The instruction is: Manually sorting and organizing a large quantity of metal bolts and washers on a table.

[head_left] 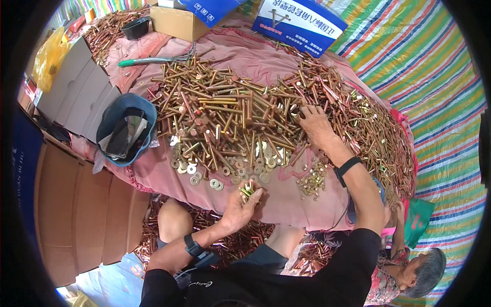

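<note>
Black shirt foremost; left hand grips some gold pieces; right hand touches bolts, grip indeterminable; most apparently left.

Bright, diffuse light. Small glints on the long coppery metal bolts before me; my bare left hand reads crisp. Glare low left on pale bluish sheeting. My black short-sleeved shirt loses detail. Fisheye bows the multicoloured striped sheeting.

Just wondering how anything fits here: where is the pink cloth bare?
The pink cloth shows bare between the left hand and small brassy pieces, and behind the bolts, beside the green-handled tool. Bolts crowd the middle and right, around the right hand.
</note>
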Motion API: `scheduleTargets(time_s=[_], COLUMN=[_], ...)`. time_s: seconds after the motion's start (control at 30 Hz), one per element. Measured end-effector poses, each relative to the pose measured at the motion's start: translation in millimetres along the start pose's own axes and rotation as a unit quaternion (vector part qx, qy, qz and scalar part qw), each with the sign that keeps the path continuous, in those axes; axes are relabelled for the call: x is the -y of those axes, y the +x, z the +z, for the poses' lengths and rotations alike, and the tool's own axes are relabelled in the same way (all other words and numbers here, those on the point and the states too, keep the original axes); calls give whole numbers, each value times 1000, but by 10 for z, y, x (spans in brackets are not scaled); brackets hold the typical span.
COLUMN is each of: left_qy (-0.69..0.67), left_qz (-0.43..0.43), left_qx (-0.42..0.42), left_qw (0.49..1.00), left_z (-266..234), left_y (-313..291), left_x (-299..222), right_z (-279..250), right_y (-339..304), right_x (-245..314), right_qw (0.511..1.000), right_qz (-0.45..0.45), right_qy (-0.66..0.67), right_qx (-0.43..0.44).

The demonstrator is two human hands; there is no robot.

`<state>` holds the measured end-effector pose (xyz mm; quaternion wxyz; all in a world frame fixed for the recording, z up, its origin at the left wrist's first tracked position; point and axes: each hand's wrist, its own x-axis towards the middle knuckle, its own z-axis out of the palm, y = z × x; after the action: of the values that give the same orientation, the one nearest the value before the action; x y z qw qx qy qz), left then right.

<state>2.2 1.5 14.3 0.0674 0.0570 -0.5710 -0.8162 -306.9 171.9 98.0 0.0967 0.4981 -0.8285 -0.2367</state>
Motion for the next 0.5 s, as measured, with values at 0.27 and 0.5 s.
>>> scheduleTargets(time_s=[0.27,0.5], left_qy=[8,-10], left_qz=[-3,-3], left_qx=[-18,-10], left_qw=[1000,1000], left_z=[-10,-6], left_y=[10,-3], left_x=[-70,-64], right_z=[-100,-96], right_y=[98,105], right_x=[-29,25], right_qw=[997,995], right_qz=[-58,-50], right_qy=[-47,-80], right_qx=[-17,23])
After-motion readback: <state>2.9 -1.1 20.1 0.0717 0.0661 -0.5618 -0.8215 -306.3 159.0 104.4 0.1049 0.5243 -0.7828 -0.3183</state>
